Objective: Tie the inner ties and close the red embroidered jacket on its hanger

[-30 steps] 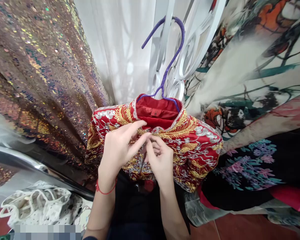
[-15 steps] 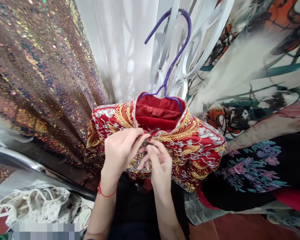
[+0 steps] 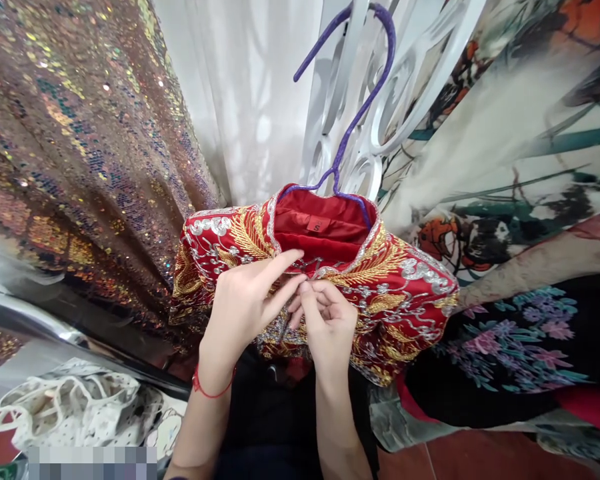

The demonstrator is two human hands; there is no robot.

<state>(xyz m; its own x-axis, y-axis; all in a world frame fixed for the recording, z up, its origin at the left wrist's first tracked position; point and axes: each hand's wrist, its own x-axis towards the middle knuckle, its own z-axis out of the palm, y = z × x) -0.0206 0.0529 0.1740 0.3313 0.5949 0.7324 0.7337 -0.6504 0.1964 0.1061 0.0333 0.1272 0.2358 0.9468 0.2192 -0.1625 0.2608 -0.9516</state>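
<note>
A red jacket (image 3: 385,287) with gold and silver embroidery hangs in front of me on a purple hanger (image 3: 363,107). A red size label (image 3: 318,225) marked S shows inside its stand-up collar (image 3: 275,233). At the front of the neck opening, my right hand (image 3: 333,317) has thumb and forefinger pinched on the jacket's edge. My left hand (image 3: 247,293) reaches in from the left, forefinger stretched out and apart from the thumb, whose tip is close to the right fingertips. Its other fingers are hidden, as is any fastener at the pinch.
The hanger hooks on a white scrollwork rack (image 3: 330,87). Sequined fabric (image 3: 105,133) hangs at left, patterned fabric (image 3: 530,133) and black flowered cloth (image 3: 520,333) at right. A white spotted garment (image 3: 80,407) lies lower left beside a shiny curved metal bar (image 3: 40,320).
My left forefinger has lifted away from the collar edge and opened from its pinch. My right hand has shifted slightly right, still pinching. The hanger and jacket appear slightly farther right.
</note>
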